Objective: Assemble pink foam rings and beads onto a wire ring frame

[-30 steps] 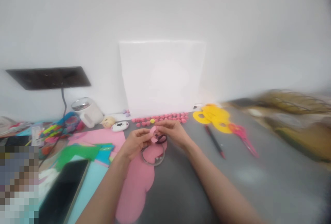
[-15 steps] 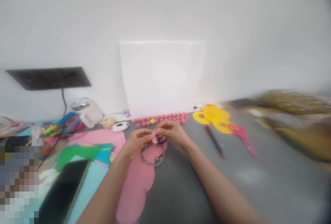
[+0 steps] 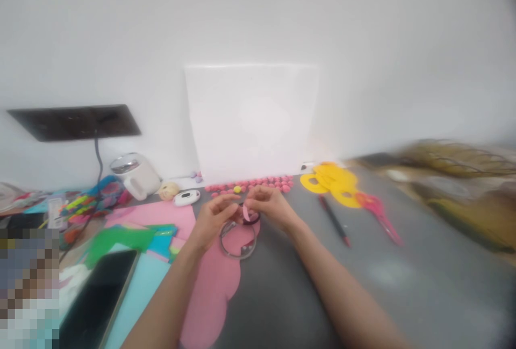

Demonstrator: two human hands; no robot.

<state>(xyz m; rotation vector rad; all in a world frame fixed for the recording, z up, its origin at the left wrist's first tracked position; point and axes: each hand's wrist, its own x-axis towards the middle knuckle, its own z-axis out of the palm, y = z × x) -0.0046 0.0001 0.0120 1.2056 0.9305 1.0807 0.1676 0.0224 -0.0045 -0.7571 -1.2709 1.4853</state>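
My left hand [image 3: 212, 219] and my right hand [image 3: 269, 206] meet over the grey table, fingertips pinching a small pink paper piece [image 3: 245, 212] between them. Just below the hands lies a thin metal ring [image 3: 238, 241] on a large pink paper cutout [image 3: 212, 290]. A small dark ring [image 3: 253, 218] lies under my right fingers. Behind the hands runs a row of pink beads [image 3: 258, 183] with one yellow bead [image 3: 237, 189].
Yellow paper rings [image 3: 332, 179], pink-handled scissors [image 3: 378, 214] and a dark pencil [image 3: 334, 221] lie to the right. A phone [image 3: 99, 295], coloured paper sheets [image 3: 133, 236], a white cup [image 3: 135, 174] and a white board [image 3: 252, 120] against the wall stand left and behind.
The pink paper piece has been folded smaller between my fingertips; my left fingers have spread slightly. The arms stay in place.
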